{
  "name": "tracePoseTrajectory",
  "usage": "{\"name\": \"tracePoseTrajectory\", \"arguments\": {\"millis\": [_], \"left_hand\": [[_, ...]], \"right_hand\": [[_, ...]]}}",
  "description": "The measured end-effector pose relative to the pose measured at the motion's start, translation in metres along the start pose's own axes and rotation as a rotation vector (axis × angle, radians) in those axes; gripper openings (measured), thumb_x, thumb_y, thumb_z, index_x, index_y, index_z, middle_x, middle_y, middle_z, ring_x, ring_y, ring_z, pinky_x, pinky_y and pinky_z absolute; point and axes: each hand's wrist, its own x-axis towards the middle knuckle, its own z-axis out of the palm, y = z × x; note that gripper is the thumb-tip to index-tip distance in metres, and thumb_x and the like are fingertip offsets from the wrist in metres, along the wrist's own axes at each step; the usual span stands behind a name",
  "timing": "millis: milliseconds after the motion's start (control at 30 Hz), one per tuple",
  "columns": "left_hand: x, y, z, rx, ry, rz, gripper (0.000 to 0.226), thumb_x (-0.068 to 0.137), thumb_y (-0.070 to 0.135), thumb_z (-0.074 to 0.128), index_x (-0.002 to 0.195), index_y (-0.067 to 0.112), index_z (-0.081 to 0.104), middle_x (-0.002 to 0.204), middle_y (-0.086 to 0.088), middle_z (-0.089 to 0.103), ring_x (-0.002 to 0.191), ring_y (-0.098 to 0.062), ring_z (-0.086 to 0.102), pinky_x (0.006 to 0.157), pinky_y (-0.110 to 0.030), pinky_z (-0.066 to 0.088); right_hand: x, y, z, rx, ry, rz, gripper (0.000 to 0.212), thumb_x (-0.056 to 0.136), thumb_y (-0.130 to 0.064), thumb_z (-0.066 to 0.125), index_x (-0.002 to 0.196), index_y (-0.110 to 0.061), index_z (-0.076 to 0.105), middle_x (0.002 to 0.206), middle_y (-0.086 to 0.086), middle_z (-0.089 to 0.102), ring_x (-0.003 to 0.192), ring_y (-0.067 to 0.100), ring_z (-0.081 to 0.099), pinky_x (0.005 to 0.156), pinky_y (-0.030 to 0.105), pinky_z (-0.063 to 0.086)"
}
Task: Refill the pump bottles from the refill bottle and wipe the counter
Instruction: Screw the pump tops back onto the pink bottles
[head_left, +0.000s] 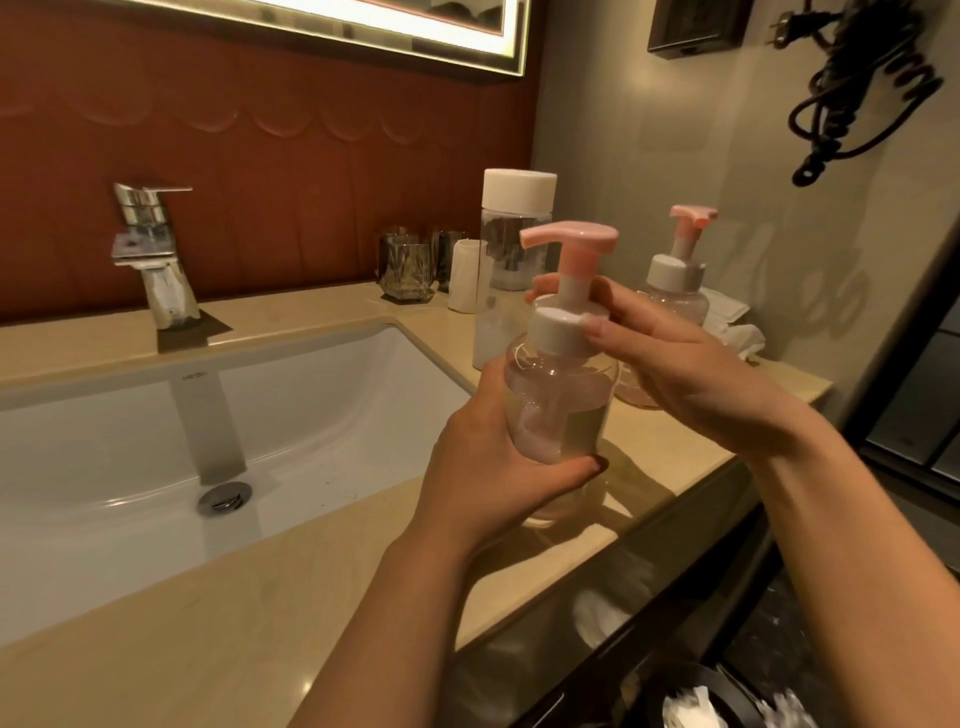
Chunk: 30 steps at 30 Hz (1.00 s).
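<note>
A clear pump bottle (561, 405) with a white collar and pink pump head stands on the beige counter (322, 587), partly filled with liquid. My left hand (483, 467) grips its body from the left. My right hand (660, 353) curls round the white collar from the right. A second pump bottle (678, 291) with a pink pump stands behind, near the wall. The tall clear refill bottle (511, 249) with a white cap stands upright between them at the back. A crumpled white cloth (743, 335) lies by the right wall.
A white sink (130, 457) with a chrome faucet (148, 244) fills the left. Glass tumblers (408, 267) and a white wrapped cup (465, 278) stand at the back of the counter. A black cord (852, 88) hangs on the right wall. A bin (727, 701) sits below the counter edge.
</note>
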Motion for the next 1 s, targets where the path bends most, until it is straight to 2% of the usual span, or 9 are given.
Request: {"name": "tracePoseTrajectory", "arguments": {"millis": [67,100,267,433,533,667,733,867,1000], "left_hand": [[0.000,0.000,0.000,-0.003,0.005,0.009,0.089,0.061,0.047,0.082,0.126,0.047,0.021,0.110,0.026,0.044,0.095,0.004,0.050,0.078,-0.006,0.043],[0.001,0.000,0.000,-0.005,0.006,0.013,0.089,0.061,0.047,0.082,0.125,0.047,0.020,0.108,0.028,0.044,0.092,0.006,0.050,0.076,-0.003,0.042],[0.001,-0.002,0.000,-0.009,0.019,0.033,0.088,0.058,0.044,0.085,0.123,0.043,0.025,0.101,0.032,0.045,0.089,0.013,0.050,0.074,0.000,0.043],[0.002,-0.003,0.000,-0.012,0.045,0.041,0.086,0.056,0.043,0.086,0.120,0.039,0.029,0.101,0.031,0.045,0.089,0.013,0.050,0.074,0.001,0.042],[0.002,-0.004,0.001,-0.029,0.037,0.033,0.084,0.055,0.043,0.086,0.119,0.038,0.031,0.101,0.032,0.047,0.090,0.014,0.051,0.073,0.000,0.042],[0.002,-0.005,0.002,-0.031,0.037,0.034,0.086,0.055,0.043,0.086,0.120,0.038,0.031,0.100,0.033,0.046,0.090,0.016,0.051,0.074,-0.002,0.044],[0.002,-0.005,0.002,-0.023,0.043,0.039,0.088,0.054,0.044,0.085,0.123,0.037,0.030,0.102,0.032,0.046,0.091,0.014,0.051,0.076,-0.002,0.044],[0.001,-0.002,0.003,-0.006,0.064,0.046,0.088,0.053,0.046,0.085,0.121,0.040,0.028,0.102,0.032,0.045,0.091,0.013,0.051,0.074,0.000,0.042],[0.000,0.000,0.001,-0.002,0.069,0.046,0.087,0.052,0.051,0.083,0.119,0.042,0.028,0.102,0.033,0.045,0.091,0.011,0.052,0.072,0.000,0.043]], "right_hand": [[-0.001,-0.001,0.003,0.000,0.038,-0.039,0.046,0.084,-0.040,0.050,0.128,-0.030,0.047,0.126,-0.018,0.054,0.113,-0.006,0.051,0.089,0.013,0.045],[0.000,-0.001,0.005,-0.016,0.063,-0.058,0.045,0.081,-0.038,0.049,0.125,-0.029,0.048,0.124,-0.016,0.056,0.112,-0.004,0.053,0.088,0.012,0.046],[0.000,0.002,0.014,-0.075,0.226,-0.159,0.045,0.081,-0.038,0.051,0.123,-0.023,0.053,0.121,-0.006,0.061,0.116,0.009,0.054,0.098,0.033,0.045],[0.001,0.008,0.022,-0.129,0.352,-0.204,0.039,0.086,-0.043,0.055,0.121,-0.025,0.055,0.118,-0.004,0.062,0.113,0.013,0.054,0.093,0.035,0.048],[0.001,0.010,0.028,-0.148,0.403,-0.198,0.050,0.083,-0.048,0.053,0.125,-0.020,0.055,0.120,0.002,0.060,0.114,0.018,0.053,0.092,0.036,0.049],[0.001,0.007,0.032,-0.166,0.446,-0.165,0.060,0.077,-0.051,0.051,0.127,-0.018,0.055,0.119,0.003,0.058,0.112,0.014,0.053,0.091,0.030,0.049],[0.001,0.006,0.034,-0.193,0.483,-0.149,0.055,0.080,-0.050,0.053,0.126,-0.020,0.056,0.116,0.002,0.058,0.111,0.015,0.052,0.091,0.030,0.048],[0.002,0.011,0.044,-0.246,0.615,-0.140,0.045,0.085,-0.047,0.056,0.124,-0.024,0.058,0.114,-0.001,0.057,0.110,0.019,0.050,0.093,0.041,0.046],[0.000,0.010,0.050,-0.267,0.641,-0.104,0.048,0.085,-0.051,0.050,0.125,-0.026,0.055,0.120,-0.004,0.054,0.112,0.012,0.046,0.094,0.035,0.045]]}}
